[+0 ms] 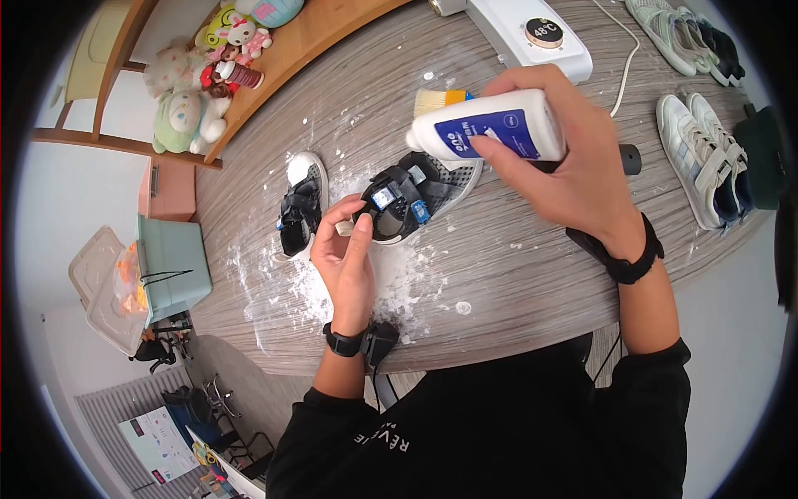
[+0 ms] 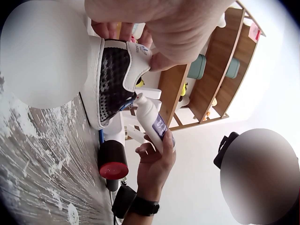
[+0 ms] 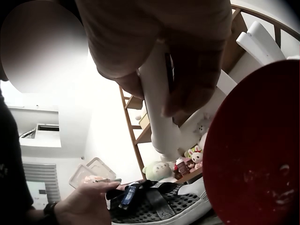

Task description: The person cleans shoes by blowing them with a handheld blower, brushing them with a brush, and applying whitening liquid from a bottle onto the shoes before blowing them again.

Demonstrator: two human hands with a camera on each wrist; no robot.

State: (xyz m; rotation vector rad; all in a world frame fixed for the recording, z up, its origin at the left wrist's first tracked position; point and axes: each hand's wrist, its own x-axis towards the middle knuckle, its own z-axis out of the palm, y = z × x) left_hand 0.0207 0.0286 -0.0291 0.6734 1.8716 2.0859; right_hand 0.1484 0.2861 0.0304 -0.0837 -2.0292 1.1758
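Note:
My right hand (image 1: 573,154) grips a white bottle (image 1: 499,129) with a blue label, tilted so its nozzle points left over the toe side of a black mesh shoe (image 1: 453,187). In the left wrist view the bottle (image 2: 149,115) has its tip close to the shoe (image 2: 115,75); whether they touch I cannot tell. My left hand (image 1: 347,270) pinches that shoe's heel between thumb and fingers. A matching shoe (image 1: 303,204) lies to the left on the table.
White powder (image 1: 399,287) is scattered on the wooden table (image 1: 532,283). A brush (image 1: 432,101) lies behind the bottle, beside a white device (image 1: 532,37) reading 48°C. White shoes (image 1: 702,166) stand at the right; plush toys (image 1: 187,121) sit on the shelf.

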